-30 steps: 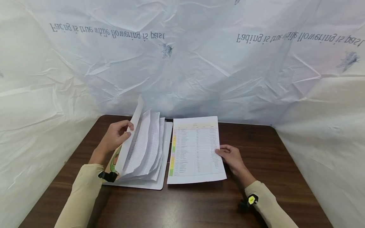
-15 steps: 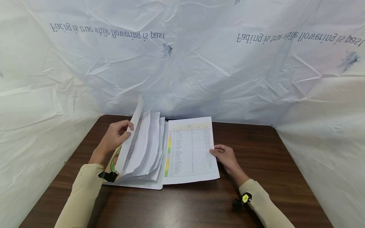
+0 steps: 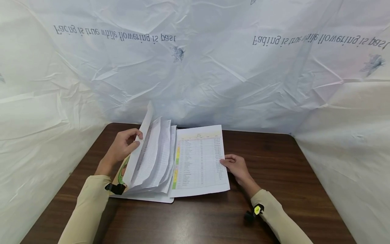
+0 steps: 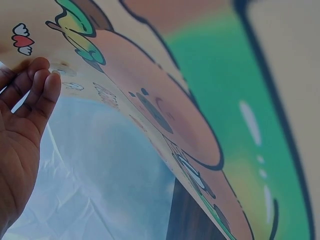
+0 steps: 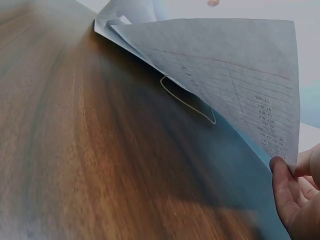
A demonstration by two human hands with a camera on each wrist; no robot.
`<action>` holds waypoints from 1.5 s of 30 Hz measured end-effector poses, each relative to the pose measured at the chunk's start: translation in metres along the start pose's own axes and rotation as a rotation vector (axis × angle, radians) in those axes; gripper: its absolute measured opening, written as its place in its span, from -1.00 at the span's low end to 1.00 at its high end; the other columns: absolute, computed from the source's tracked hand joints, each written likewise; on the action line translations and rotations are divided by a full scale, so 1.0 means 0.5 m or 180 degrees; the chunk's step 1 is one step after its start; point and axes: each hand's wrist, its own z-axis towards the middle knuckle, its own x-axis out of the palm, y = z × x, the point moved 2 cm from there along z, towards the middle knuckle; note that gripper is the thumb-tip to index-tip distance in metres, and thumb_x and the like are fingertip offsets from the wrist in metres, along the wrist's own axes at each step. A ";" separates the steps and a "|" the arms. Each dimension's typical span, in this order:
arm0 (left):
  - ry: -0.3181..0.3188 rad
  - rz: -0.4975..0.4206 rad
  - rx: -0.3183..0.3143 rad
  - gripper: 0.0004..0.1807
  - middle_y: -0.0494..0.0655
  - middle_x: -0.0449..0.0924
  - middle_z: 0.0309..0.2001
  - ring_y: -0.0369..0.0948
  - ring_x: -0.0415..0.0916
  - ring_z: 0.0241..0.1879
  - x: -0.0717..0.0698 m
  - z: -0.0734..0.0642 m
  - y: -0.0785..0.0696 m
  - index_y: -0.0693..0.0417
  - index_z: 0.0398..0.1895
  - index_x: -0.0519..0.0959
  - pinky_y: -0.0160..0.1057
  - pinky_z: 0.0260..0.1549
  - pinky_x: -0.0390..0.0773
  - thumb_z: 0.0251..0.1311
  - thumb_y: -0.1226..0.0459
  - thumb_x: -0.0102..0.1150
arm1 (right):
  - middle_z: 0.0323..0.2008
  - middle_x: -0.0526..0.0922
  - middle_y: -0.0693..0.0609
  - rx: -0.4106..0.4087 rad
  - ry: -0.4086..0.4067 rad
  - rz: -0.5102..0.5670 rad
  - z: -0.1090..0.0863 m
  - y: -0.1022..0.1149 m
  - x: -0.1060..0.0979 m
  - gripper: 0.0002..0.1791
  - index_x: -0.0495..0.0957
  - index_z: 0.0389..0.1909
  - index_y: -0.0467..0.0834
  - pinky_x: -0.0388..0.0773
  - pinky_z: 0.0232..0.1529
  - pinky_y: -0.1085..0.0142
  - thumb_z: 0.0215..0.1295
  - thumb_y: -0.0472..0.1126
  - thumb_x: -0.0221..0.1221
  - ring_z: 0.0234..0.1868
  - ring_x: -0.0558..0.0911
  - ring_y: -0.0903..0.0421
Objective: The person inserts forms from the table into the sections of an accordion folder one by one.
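Note:
A folder (image 3: 152, 198) with a cartoon-printed cover (image 4: 150, 100) lies on the table's left half, partly lifted. My left hand (image 3: 123, 144) pinches the edge of its raised cover; the left wrist view has that hand (image 4: 30, 107) beside the printed outer side. Several loose printed sheets (image 3: 156, 159) fan out inside. My right hand (image 3: 239, 166) holds a printed table sheet (image 3: 199, 162) by its right edge, thumb on top. The sheet's left edge lies against the fanned pages over the folder; exactly where it ends is hidden. In the right wrist view the fingers (image 5: 285, 187) pinch the sheet (image 5: 240, 85).
A dark wooden table (image 3: 195, 220) bears everything. A crumpled white sheet with printed lettering (image 3: 195, 81) hangs behind and at both sides. Beneath the held paper, a thin cord loop (image 5: 187, 102) sticks out over the wood.
My right hand has moved left with the printed sheet, from beside the folder to over its right part and up to the loose pages. My left hand and the raised cover stay put.

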 end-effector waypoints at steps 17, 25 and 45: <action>0.0006 -0.0001 -0.0019 -0.81 -0.14 0.41 -0.43 -0.33 0.28 -0.51 -0.003 -0.001 0.000 0.09 -0.26 0.58 -0.35 -0.50 0.33 0.13 0.49 0.07 | -0.14 0.74 -0.20 0.0079 0.0003 0.0016 0.009 0.001 0.007 -0.66 0.60 0.05 -0.34 0.65 -0.23 0.30 0.32 -0.27 0.31 -0.24 0.72 0.11; 0.0004 -0.0043 -0.0007 -0.81 -0.16 0.42 -0.43 -0.33 0.27 -0.53 -0.004 -0.001 -0.002 0.09 -0.26 0.58 -0.32 -0.51 0.33 0.12 0.49 0.08 | -0.16 0.74 -0.21 0.0062 -0.0021 0.0002 0.010 0.000 0.012 -0.68 0.60 0.03 -0.36 0.65 -0.27 0.31 0.32 -0.29 0.31 -0.27 0.72 0.10; -0.0005 -0.0076 -0.0025 -0.81 -0.12 0.41 -0.45 -0.33 0.28 -0.55 -0.005 0.001 -0.008 0.11 -0.27 0.58 -0.32 -0.53 0.33 0.12 0.50 0.07 | -0.19 0.75 -0.20 0.0038 -0.0095 -0.0084 0.022 -0.008 0.013 -0.68 0.62 0.01 -0.36 0.62 -0.30 0.31 0.30 -0.28 0.32 -0.30 0.71 0.11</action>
